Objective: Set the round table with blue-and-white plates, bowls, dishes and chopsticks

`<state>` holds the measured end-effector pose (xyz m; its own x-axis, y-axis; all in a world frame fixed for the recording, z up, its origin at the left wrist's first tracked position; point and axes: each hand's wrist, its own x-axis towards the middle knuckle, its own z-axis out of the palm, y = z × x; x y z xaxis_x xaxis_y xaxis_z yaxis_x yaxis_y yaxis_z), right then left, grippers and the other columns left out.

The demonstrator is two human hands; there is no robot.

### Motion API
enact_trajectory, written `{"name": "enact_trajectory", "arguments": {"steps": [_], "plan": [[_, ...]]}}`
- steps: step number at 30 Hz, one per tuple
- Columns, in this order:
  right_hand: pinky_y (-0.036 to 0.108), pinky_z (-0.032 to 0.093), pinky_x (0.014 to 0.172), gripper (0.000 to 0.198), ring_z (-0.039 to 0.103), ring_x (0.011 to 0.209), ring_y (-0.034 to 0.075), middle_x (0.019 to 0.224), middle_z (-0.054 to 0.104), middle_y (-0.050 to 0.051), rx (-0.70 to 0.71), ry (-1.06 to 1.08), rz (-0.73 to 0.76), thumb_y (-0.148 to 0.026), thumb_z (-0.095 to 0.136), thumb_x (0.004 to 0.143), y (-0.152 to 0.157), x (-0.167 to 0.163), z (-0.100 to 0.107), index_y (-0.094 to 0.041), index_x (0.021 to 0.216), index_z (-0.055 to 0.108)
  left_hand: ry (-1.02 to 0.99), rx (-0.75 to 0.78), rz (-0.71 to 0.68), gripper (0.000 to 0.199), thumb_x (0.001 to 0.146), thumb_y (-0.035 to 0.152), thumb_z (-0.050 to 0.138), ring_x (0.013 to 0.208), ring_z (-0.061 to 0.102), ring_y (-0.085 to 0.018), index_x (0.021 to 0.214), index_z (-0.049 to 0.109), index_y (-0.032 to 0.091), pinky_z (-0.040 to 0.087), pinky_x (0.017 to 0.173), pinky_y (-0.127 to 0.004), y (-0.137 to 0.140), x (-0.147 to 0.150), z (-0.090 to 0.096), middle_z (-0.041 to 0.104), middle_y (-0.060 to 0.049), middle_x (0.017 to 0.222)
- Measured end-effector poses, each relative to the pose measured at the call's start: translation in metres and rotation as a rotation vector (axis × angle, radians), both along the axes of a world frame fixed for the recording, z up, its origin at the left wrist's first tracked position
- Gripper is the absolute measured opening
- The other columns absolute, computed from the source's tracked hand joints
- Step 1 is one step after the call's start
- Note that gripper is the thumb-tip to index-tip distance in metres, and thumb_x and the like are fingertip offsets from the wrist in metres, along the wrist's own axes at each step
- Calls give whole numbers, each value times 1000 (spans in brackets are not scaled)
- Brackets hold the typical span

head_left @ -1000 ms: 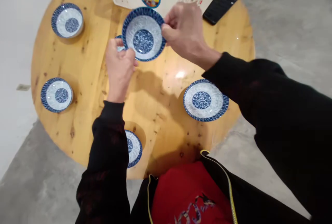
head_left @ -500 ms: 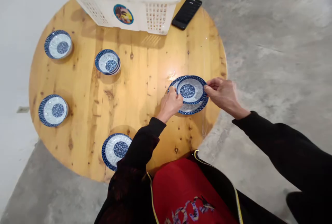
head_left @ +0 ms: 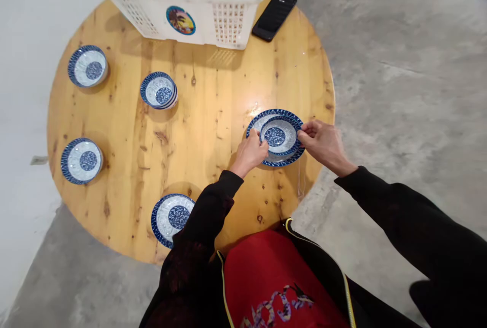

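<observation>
A blue-and-white patterned bowl [head_left: 279, 136] sits over a larger plate [head_left: 279, 162] with a matching dark blue rim, near the right side of the round table. My left hand [head_left: 251, 153] has its fingers curled at the bowl's left rim, closed on it. At the opposite rim, my right hand [head_left: 323, 143] pinches the bowl between thumb and fingers. Whether the bowl's base touches the plate is hard to tell. Left of my left forearm lies another blue-rimmed dish [head_left: 162, 221], partly covered by my sleeve.
Two blue-and-white bowls, one farther back [head_left: 80, 72] and one nearer [head_left: 74, 166], stand at the left of the wooden table [head_left: 205, 166]. A small bowl stack [head_left: 160, 96] is near the middle. Behind are a white plastic basket [head_left: 201, 31] and a black phone [head_left: 274, 16].
Held in both hands, the bowl has moved down slightly toward the plate, and more of the plate's far rim shows. My right hand has shifted a little with it.
</observation>
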<state>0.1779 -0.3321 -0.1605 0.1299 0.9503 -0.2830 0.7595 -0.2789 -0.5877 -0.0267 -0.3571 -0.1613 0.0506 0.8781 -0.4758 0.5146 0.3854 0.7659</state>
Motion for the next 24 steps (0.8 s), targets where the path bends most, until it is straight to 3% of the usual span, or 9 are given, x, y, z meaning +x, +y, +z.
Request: {"name": "enact_trajectory", "arguments": {"steps": [2,4,9,11,14,17,19,24], "plan": [[52,61,84,7,77,88,36,85,77,12,-6,-27,0,-34,58,76,0,-2,12,-28,79,57,37,27,-39,23,97,36,59,86,76,-28,116,60,22,56,89,-41,2,-11,8,77,-7,83],[57,59,88,10,76,95,41,91,78,16,1,-64,-6,-41,59,76,1,-4,27,-32,77,55,108,88,14,24,98,40,59,89,76,-29,115,61,23,55,90,-40,10,-34,17,76,-6,83],[60,56,89,5,76,93,40,84,76,15,72,72,-125,-46,60,78,17,-15,66,-41,78,59,358,268,539,16,103,34,50,94,75,-24,112,59,23,53,93,-37,48,-146,30,76,-6,91],[58,57,87,3,77,92,38,83,75,15,88,138,-82,-44,61,78,32,-33,78,-41,78,63,442,315,720,15,103,33,49,99,74,-23,109,58,23,52,94,-36,60,-194,32,76,-8,98],[52,58,76,7,77,83,34,78,74,14,118,202,106,-36,63,79,62,-82,86,-34,74,68,542,313,828,11,102,34,54,107,72,-25,102,58,23,50,99,-37,73,-242,32,76,-10,107],[43,57,68,13,76,75,30,76,75,12,52,270,308,-26,62,82,97,-152,76,-25,71,68,579,273,795,13,99,36,60,110,71,-28,94,57,25,49,101,-41,83,-263,30,76,-10,106],[40,58,71,16,76,75,28,81,76,11,12,292,417,-20,58,84,119,-202,62,-21,71,65,583,257,755,16,97,37,62,111,71,-30,88,56,26,49,101,-42,89,-269,28,76,-10,102],[46,58,85,17,75,94,35,86,77,13,141,122,577,-22,57,86,161,-297,21,-19,87,74,572,257,715,16,92,30,68,117,69,-32,83,55,26,49,102,-44,99,-279,23,75,-9,100]]}}
